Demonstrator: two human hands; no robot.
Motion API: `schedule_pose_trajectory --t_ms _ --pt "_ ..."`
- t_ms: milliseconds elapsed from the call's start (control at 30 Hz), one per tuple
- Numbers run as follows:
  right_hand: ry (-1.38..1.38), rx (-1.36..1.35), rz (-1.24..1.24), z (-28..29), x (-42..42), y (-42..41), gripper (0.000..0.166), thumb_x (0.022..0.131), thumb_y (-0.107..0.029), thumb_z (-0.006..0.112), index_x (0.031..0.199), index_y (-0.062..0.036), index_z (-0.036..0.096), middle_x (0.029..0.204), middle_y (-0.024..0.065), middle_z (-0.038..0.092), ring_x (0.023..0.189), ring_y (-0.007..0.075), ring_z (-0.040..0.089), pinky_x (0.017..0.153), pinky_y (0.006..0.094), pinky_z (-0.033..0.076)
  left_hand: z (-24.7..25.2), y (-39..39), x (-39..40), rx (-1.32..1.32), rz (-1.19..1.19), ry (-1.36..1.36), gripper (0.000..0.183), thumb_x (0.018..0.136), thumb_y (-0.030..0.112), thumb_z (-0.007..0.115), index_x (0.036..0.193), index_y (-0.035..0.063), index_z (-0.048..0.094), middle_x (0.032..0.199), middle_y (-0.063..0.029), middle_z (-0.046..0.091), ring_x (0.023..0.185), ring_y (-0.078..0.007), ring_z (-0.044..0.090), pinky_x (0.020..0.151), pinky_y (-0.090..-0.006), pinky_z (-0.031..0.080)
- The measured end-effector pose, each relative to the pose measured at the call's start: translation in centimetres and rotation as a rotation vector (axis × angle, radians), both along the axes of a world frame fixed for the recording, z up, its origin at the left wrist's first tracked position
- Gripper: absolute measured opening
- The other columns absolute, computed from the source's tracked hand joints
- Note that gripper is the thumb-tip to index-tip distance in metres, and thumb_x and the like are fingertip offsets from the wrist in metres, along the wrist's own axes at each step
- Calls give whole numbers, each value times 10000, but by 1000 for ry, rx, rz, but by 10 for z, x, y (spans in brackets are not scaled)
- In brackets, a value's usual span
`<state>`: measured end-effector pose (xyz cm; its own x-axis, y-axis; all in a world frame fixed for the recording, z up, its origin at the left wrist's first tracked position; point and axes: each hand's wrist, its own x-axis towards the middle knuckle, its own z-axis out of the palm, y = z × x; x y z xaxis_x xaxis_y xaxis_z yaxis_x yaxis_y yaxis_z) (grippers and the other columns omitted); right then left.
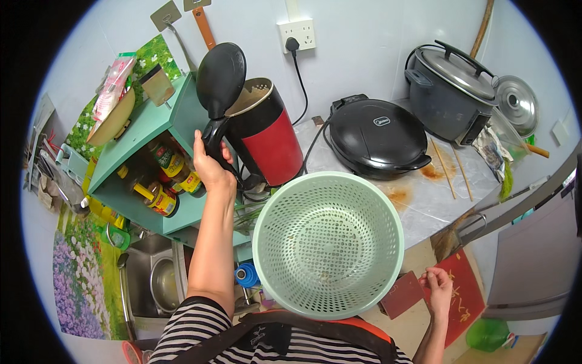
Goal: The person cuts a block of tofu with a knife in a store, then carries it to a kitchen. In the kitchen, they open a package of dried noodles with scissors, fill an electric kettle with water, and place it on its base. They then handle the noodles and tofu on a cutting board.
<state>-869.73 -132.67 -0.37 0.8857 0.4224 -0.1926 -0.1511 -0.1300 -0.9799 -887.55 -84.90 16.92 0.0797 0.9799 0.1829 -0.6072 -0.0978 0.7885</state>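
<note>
My left hand [213,166] is wrapped around the black handle of a red and black electric kettle [273,148]. The kettle's black lid [221,79] stands raised, and the kettle is on the counter by the wall. Low at the right, my right hand [437,284] is away from the counter with its fingers curled; whether something small is between the fingertips I cannot tell. A pale green plastic colander [328,245] is directly before my body, between my two arms, with its perforated inside showing.
A black electric griddle [379,136] and a grey rice cooker [450,95] stand on the marbled counter [423,223], with two chopsticks [443,168] in front. At left, a green shelf [132,154] holds sauce bottles above a steel sink [152,273]. A red mat [459,295] lies on the floor.
</note>
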Motion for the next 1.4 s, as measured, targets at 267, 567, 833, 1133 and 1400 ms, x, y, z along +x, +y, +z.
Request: schedule_pose_trajectory --t_ms 267,567,833,1133,1400 --pt "-13 -44 -3 -6 -3 -6 131 940 -77 526 980 10 616 808 34 635 708 94 576 684 228 468 -5 -4 -4 0 2 3 349 950 386 463 825 70 542 617 -44 523 443 -123 447 403 -258 325" --pt "-3 -67 15 2 -7 6 131 938 -74 528 987 13 613 803 48 638 712 106 585 694 237 479 -9 26 26 -8 22 28 396 938 395 481 737 65 568 547 -37 520 405 -112 424 381 -260 298" --pt "42 -77 -19 0 -7 -3 133 947 -104 538 996 1 601 848 37 620 696 103 576 657 214 480 -8 64 50 10 -2 40 414 903 419 521 714 53 564 556 -56 537 395 -122 437 367 -258 313" --pt "-20 -75 27 -5 -2 10 141 948 -103 537 1004 8 603 818 50 618 683 112 581 643 233 498 -13 83 47 43 -11 102 521 899 508 512 702 32 589 553 -48 536 390 -108 437 352 -250 315" --pt "-61 -64 103 4 -2 34 146 952 -98 526 1006 16 599 810 48 615 695 113 575 666 236 492 -16 82 39 162 121 423 585 969 524 341 812 27 607 644 -43 551 574 -136 520 564 -275 433"
